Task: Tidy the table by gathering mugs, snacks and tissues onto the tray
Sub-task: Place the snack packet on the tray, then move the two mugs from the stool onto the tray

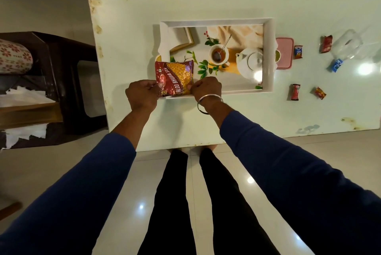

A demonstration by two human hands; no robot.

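Pale worn table (247, 114) on glossy tiled floor (237, 193). Aloo bhujia sev packet (175, 77) over tray (268, 57) corner, long axis across, pinched by left hand (142, 94) and right hand (206, 87).

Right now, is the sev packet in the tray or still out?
Partly in: the sev packet lies over the tray's near-left corner, and both hands, left and right, pinch its near edge.

1. Floor (216, 193) is glossy light tile, with a few small ceiling-light reflections showing on it.
2. Pale table (206, 123) has chipped, rust-stained edges, worst along its left edge and far edge. There's a bright glare spot near its right edge.
3. Off the table's left edge sits a dark brown stand (68, 81) with a floral cushion (14, 57) and some torn white paper (24, 96).
4. Lighting is dim and warm overall.
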